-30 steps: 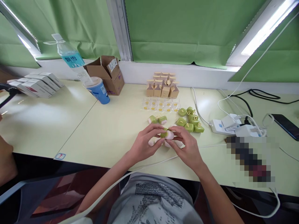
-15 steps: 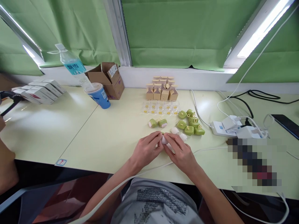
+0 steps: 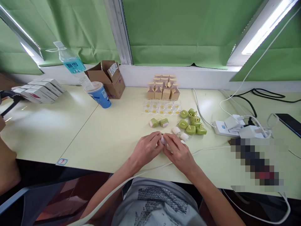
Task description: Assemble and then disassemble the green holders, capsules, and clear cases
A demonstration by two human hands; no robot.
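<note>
A small white rounded plastic piece [image 3: 163, 140] is pinched between the fingertips of the left hand [image 3: 147, 150] and the right hand [image 3: 180, 153]. Both sets of fingers are drawn narrow around it, just above the pale yellow tabletop [image 3: 105, 135] near the middle of its front edge. Two similar white pieces [image 3: 180, 133] lie just beyond, with glossy green square cases [image 3: 192, 124] past them. An even pinch from both sides, low over the surface, is judged best, as so small a part is easily dropped.
</note>
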